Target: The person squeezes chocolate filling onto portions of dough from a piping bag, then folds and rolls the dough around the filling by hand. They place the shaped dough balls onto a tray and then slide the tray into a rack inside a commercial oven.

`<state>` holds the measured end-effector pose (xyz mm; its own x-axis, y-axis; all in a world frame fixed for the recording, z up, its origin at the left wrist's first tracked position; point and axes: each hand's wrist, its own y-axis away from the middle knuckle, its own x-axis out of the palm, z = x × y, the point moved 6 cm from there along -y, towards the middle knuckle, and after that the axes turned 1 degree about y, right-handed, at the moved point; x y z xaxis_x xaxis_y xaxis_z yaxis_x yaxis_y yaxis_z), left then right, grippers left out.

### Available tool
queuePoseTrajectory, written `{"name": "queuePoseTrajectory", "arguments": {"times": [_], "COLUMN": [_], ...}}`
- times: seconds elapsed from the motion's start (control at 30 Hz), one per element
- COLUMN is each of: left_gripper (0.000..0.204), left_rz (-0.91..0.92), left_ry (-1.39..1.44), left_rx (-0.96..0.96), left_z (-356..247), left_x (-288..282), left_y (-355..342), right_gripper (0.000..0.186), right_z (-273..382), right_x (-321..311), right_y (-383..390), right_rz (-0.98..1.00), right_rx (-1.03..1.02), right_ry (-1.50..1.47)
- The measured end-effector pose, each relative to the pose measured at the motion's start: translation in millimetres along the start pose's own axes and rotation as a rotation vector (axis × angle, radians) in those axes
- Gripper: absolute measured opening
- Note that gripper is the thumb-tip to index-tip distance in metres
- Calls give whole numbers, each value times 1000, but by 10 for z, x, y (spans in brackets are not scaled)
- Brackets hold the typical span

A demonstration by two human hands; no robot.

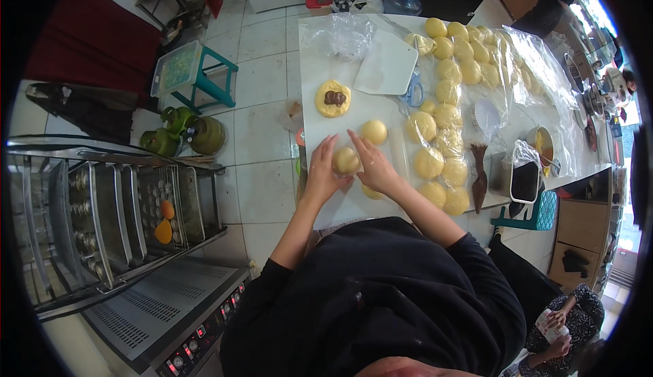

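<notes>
My left hand (324,172) and my right hand (375,166) cup a smooth yellow dough ball (346,161) from both sides, low over the white table (343,207). The fingers of both hands point away from me, with the ball between the palms. Just beyond the right fingertips rests another dough ball (373,131). A further dough ball (371,192) is partly covered by my right forearm. Farther off near the left edge lies a flattened round of dough (324,107) with brown filling (336,97) heaped on its middle.
Right of my hands stand rows of dough balls (449,115) under clear plastic. A pale cylinder (399,147), a white board (386,64), blue-handled scissors (415,93), a brush (479,180) and a metal container (524,178) share the table. A tray rack (109,220) stands left.
</notes>
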<state>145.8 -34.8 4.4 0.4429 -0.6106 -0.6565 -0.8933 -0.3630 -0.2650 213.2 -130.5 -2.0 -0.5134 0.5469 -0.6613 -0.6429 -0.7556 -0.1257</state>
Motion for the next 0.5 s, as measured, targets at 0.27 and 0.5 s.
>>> {"name": "queuePoseTrajectory", "arguments": {"times": [0.27, 0.5], "left_gripper": [62, 76], "left_rz": [184, 331], "left_ry": [61, 159], "left_rx": [-200, -231], "left_z": [325, 534], "left_x": [149, 60], "left_y": [3, -341], "right_gripper": [50, 71], "right_z": [-74, -175], "right_x": [143, -51], "right_y": [-258, -590], "right_rz": [289, 255], "right_rx": [22, 27], "right_ry": [-81, -61]}}
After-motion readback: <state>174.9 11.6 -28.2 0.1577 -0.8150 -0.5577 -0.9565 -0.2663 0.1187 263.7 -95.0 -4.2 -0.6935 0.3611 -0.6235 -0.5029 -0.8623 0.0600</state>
